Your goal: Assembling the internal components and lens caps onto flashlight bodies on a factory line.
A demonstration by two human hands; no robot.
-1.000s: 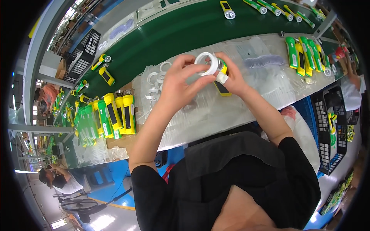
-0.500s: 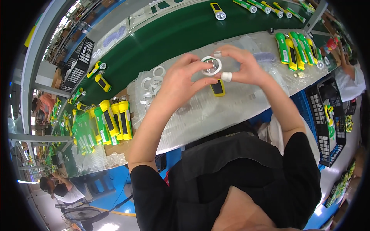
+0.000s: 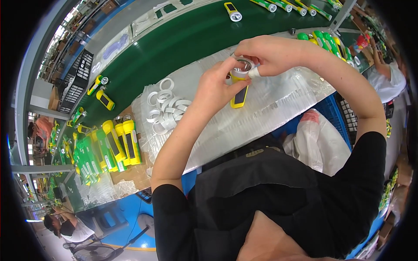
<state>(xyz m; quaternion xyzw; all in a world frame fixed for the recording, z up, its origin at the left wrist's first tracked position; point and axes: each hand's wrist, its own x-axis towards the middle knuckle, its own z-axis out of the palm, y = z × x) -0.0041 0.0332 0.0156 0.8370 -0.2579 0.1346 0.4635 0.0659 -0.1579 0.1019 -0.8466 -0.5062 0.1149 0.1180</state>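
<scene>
A yellow flashlight (image 3: 238, 99) with a dark panel on its body is in front of me, its clear lens end pointing up. Around its head sits a white ring (image 3: 242, 73). My left hand (image 3: 217, 85) closes on the head's left side, thumb and fingers at the ring. From the other side, my right hand (image 3: 267, 54) grips the ring, with white tape on its thumb; its other fingers curl behind the lens and are partly hidden. A pile of loose white rings (image 3: 167, 104) lies on the bench left of my hands.
Yellow and green flashlights stand packed in rows (image 3: 117, 143) at the left, with more (image 3: 324, 41) at the right rear. Single flashlights lie on the green belt (image 3: 183, 48) beyond the plastic-covered bench (image 3: 209, 139). A white sack (image 3: 320, 143) and blue crate (image 3: 333, 117) are at my right.
The white ring, earlier held above the flashlight between both hands, is now around its head. My right hand has moved over the top, its elbow swinging outward. The view has shifted slightly.
</scene>
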